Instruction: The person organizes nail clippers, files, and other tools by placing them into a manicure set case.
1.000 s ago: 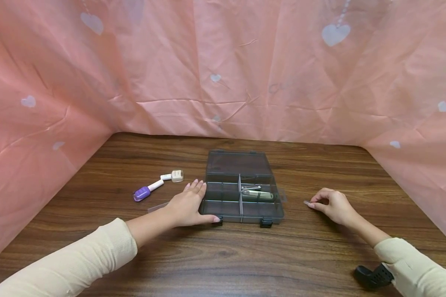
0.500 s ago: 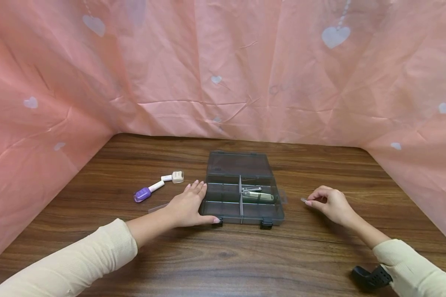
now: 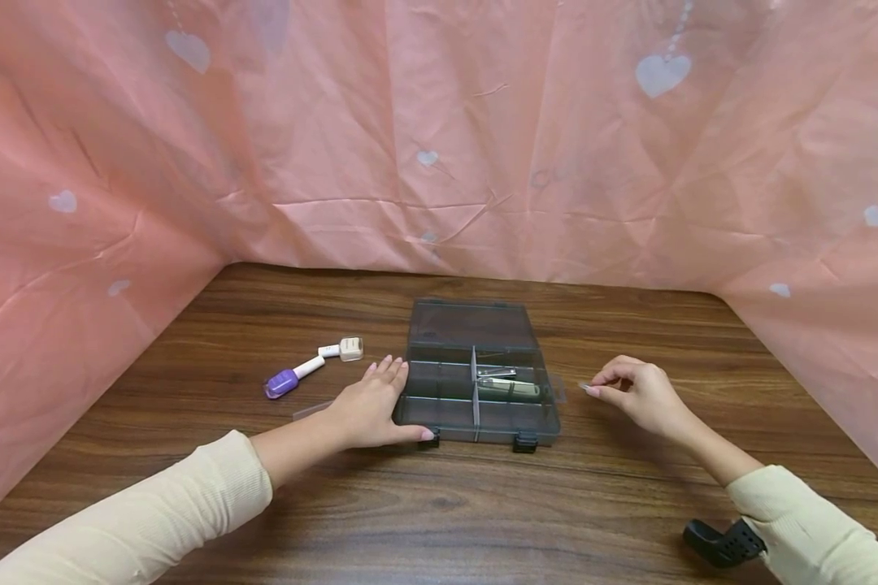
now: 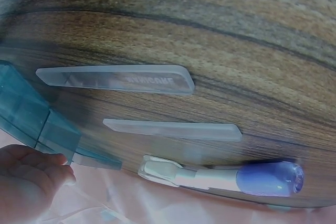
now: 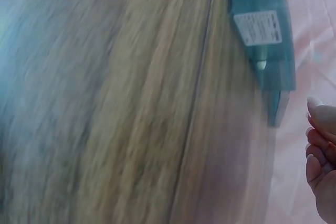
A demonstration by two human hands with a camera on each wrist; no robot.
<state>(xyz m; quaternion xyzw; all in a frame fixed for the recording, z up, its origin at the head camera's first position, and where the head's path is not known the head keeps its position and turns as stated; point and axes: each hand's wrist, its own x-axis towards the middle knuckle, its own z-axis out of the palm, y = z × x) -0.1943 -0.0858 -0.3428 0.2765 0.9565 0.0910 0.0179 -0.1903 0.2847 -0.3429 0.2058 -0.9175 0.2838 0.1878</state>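
An open, smoky-clear compartment box [image 3: 483,422] lies mid-table with its lid [image 3: 471,325] flat behind it. A nail clipper [image 3: 496,372] and a pale green tool [image 3: 508,388] sit in its right middle cell. My left hand [image 3: 369,406] rests flat against the box's left side, fingers straight and thumb along the front edge. My right hand [image 3: 632,392] hovers just right of the box and pinches a thin clear strip [image 3: 584,387] between thumb and fingertips. In the right wrist view, which is blurred, the box [image 5: 262,40] is seen from the side.
A purple nail polish bottle [image 3: 293,378] and a small beige block [image 3: 349,348] lie left of the box. Two clear strips [image 4: 115,78] [image 4: 173,129] lie by the bottle [image 4: 270,178]. Pink heart-print sheeting [image 3: 439,138] walls in the wooden table [image 3: 439,504]. A black wrist mount [image 3: 720,543] shows at lower right.
My right hand has moved left and slightly up towards the box with the thin strip pinched in it. The left hand and box have stayed put.
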